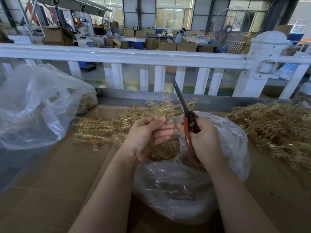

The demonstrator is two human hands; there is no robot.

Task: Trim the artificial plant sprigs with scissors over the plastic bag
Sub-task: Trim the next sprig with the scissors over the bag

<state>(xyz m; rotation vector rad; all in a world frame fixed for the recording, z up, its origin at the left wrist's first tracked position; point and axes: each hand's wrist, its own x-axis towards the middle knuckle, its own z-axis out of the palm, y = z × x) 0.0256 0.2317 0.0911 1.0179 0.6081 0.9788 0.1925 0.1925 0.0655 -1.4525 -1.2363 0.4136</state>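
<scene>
**Sprig held up beside closed scissors above the open bag**

The left hand (148, 132) pinches a pale golden plastic sprig (165, 107) by its base, thumb and curled fingers grasping the stem so that the branching top stands up and away from the person. The right hand (204, 140) is clenched round the red handles of the scissors (184, 113); the dark blades point up and away, lie together, and cross in front of the sprig's right-hand branches. Whether the blades touch the sprig cannot be told.

Both hands hover over the plastic bag (185, 187), a clear bag standing open on the worktop (55, 174), which is covered in brown cardboard. Inside the bag's mouth, just below the hands, lies a heap of small golden offcuts (164, 151).

More sprigs lie in a loose pile (101, 130) on the worktop to the left of the hands, and a far larger mound (276, 130) fills the right side. A second clear bag (35, 105), crumpled and holding some golden material, sits at the far left. A white railing (151, 56) runs along the back edge of the worktop, with a workshop of boxes, a standing fan (229, 26) and a seated person (180, 36) beyond.
</scene>
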